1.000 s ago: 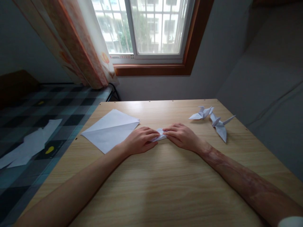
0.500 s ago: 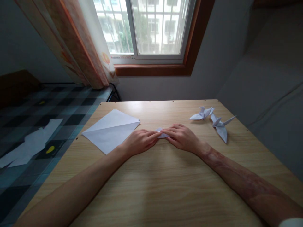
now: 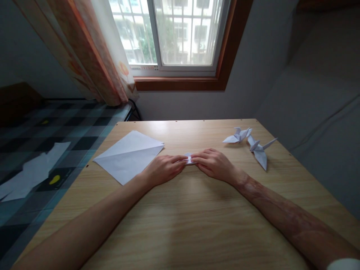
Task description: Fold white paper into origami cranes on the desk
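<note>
A small piece of folded white paper (image 3: 189,159) lies near the middle of the wooden table, mostly covered by my fingers. My left hand (image 3: 166,168) is closed on its left end, fingers pressed together. From the other side, my right hand (image 3: 214,164) presses and grips the paper's right end. Only a narrow strip shows between the fingertips, so its exact folded shape is hidden. Left of my left hand rests a large creased white sheet (image 3: 128,155), partly behind that wrist.
Two paper cranes (image 3: 237,135) (image 3: 258,150) stand at the back right of the table (image 3: 180,225). Torn white paper scraps (image 3: 35,170) lie on the checked bed (image 3: 81,120) at left. A curtain (image 3: 92,48) and window (image 3: 185,33) are beyond.
My fingertips have drawn slightly apart, baring a little more of the folded paper between them. The whole view has shifted a touch; the cranes and large sheet stay put.
</note>
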Available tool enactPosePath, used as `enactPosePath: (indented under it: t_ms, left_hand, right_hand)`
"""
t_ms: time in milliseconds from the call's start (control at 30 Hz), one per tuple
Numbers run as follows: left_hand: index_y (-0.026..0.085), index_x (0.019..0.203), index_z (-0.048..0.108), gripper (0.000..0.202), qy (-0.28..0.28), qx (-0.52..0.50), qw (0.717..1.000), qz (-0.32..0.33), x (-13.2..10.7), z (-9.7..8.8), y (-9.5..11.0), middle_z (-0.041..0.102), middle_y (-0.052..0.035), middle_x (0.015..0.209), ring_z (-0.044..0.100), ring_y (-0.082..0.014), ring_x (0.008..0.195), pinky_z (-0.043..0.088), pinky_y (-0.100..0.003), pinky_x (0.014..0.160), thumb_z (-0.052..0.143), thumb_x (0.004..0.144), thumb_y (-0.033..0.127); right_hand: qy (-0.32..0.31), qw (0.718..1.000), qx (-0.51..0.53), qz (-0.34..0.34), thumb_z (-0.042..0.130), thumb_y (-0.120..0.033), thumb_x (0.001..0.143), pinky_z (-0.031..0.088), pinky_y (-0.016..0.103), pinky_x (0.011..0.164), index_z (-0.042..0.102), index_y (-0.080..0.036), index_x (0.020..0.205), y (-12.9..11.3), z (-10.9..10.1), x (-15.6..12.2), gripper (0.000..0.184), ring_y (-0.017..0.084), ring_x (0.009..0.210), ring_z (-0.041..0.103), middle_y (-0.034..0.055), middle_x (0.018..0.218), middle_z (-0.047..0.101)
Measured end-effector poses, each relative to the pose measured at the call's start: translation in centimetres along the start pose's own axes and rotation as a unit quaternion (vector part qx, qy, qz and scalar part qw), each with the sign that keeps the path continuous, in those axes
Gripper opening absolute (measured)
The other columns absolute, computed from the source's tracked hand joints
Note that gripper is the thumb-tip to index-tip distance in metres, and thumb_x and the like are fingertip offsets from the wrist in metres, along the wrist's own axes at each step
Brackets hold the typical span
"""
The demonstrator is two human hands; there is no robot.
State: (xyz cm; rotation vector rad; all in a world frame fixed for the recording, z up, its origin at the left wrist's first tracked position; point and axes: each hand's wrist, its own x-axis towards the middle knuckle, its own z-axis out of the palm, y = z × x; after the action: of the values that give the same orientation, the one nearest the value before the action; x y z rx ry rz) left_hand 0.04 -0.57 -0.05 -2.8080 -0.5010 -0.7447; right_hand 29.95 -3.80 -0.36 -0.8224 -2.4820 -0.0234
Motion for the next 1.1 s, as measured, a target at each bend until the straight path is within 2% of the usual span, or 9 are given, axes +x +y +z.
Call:
enactPosePath:
  t_ms: [133, 267, 367, 467, 600, 767, 867, 1000, 1100]
  left_hand:
    - [0.023, 0.125, 0.077, 0.022, 0.005, -0.046, 0.999, -0.020, 0.1, 0.0, -0.1, 0.085, -0.0064, 0.124, 0.084, -0.0196, 0.103, 0.065, -0.030, 0.090, 0.058, 0.114, 0.026]
    - [0.022, 0.120, 0.078, 0.021, 0.016, -0.116, 0.990, -0.082, 0.4, -0.3, -0.1, 0.086, -0.0071, 0.109, 0.083, -0.0191, 0.093, 0.062, -0.028, 0.081, 0.059, 0.113, 0.029]
    - [0.021, 0.115, 0.079, 0.022, 0.026, -0.162, 0.978, -0.130, 0.5, -0.5, 0.0, 0.085, -0.0067, 0.101, 0.080, -0.0174, 0.084, 0.059, -0.026, 0.074, 0.060, 0.113, 0.031]
    - [0.020, 0.117, 0.080, 0.022, 0.022, -0.210, 0.967, -0.145, 0.6, -0.5, 0.0, 0.085, -0.0078, 0.103, 0.079, -0.0177, 0.085, 0.058, -0.026, 0.075, 0.063, 0.112, 0.032]
    - [0.019, 0.118, 0.082, 0.023, 0.019, -0.289, 0.940, -0.180, 0.8, -0.7, 0.1, 0.085, -0.0071, 0.100, 0.077, -0.0169, 0.082, 0.057, -0.024, 0.075, 0.074, 0.105, 0.036]
    - [0.019, 0.117, 0.085, 0.031, -0.010, -0.344, 0.910, -0.232, 1.2, -0.7, 0.4, 0.082, -0.0028, 0.091, 0.071, -0.0156, 0.075, 0.052, -0.024, 0.067, 0.081, 0.100, 0.045]
    - [0.020, 0.105, 0.087, 0.031, -0.037, -0.329, 0.904, -0.269, 1.4, -0.7, 0.4, 0.077, -0.0015, 0.082, 0.067, -0.0158, 0.073, 0.049, -0.025, 0.065, 0.073, 0.105, 0.047]
    - [0.022, 0.106, 0.087, 0.029, -0.032, -0.299, 0.912, -0.279, 1.9, -0.9, 0.3, 0.080, -0.0056, 0.097, 0.071, -0.0214, 0.091, 0.054, -0.029, 0.077, 0.075, 0.102, 0.048]
    - [0.022, 0.111, 0.086, 0.030, -0.038, -0.305, 0.910, -0.277, 2.1, -1.2, 0.4, 0.080, -0.0056, 0.099, 0.071, -0.0220, 0.092, 0.054, -0.030, 0.078, 0.074, 0.102, 0.049]
  right_hand:
    - [0.001, 1.000, 0.002, -0.004, 0.062, -0.023, 0.112, 0.056, 0.047, 0.101, 0.075, -0.031, 0.136, 0.0, 0.0, 0.1, 0.028, 0.028, 0.117, 0.076, 0.0062, 0.138, 0.080]
    - [0.009, 1.000, 0.014, 0.001, 0.061, -0.026, 0.114, 0.055, 0.045, 0.100, 0.075, -0.029, 0.135, -0.1, -0.1, 0.2, 0.026, 0.027, 0.114, 0.076, 0.0064, 0.133, 0.082]
    - [0.027, 0.999, 0.037, 0.009, 0.060, -0.028, 0.115, 0.055, 0.043, 0.098, 0.078, -0.026, 0.129, 0.0, 0.0, 0.2, 0.022, 0.025, 0.104, 0.077, 0.0065, 0.119, 0.086]
    - [0.069, 0.994, 0.079, 0.027, 0.061, -0.029, 0.115, 0.056, 0.041, 0.092, 0.080, -0.025, 0.126, 0.2, 0.2, 0.1, 0.022, 0.024, 0.092, 0.076, 0.0056, 0.103, 0.086]
    - [0.104, 0.981, 0.154, 0.053, 0.063, -0.028, 0.113, 0.057, 0.040, 0.089, 0.082, -0.027, 0.125, 0.4, 0.4, -0.1, 0.023, 0.023, 0.088, 0.075, 0.0054, 0.098, 0.085]
    - [0.113, 0.952, 0.239, 0.154, 0.068, -0.033, 0.109, 0.059, 0.034, 0.079, 0.082, -0.026, 0.129, 0.2, 0.4, -0.4, 0.025, 0.023, 0.092, 0.077, 0.0072, 0.111, 0.086]
    - [0.091, 0.929, 0.288, 0.213, 0.071, -0.039, 0.107, 0.055, 0.029, 0.069, 0.077, -0.025, 0.137, 0.3, 0.5, -0.3, 0.034, 0.019, 0.079, 0.073, 0.0046, 0.104, 0.085]
    - [0.048, 0.906, 0.342, 0.244, 0.072, -0.044, 0.106, 0.050, 0.026, 0.066, 0.068, -0.023, 0.148, 0.8, 0.6, -0.1, 0.047, 0.017, 0.073, 0.067, 0.0019, 0.094, 0.083]
    - [0.042, 0.888, 0.377, 0.262, 0.074, -0.048, 0.104, 0.052, 0.028, 0.071, 0.074, -0.022, 0.136, 1.2, 0.7, -0.1, 0.041, 0.019, 0.080, 0.070, 0.0040, 0.098, 0.084]
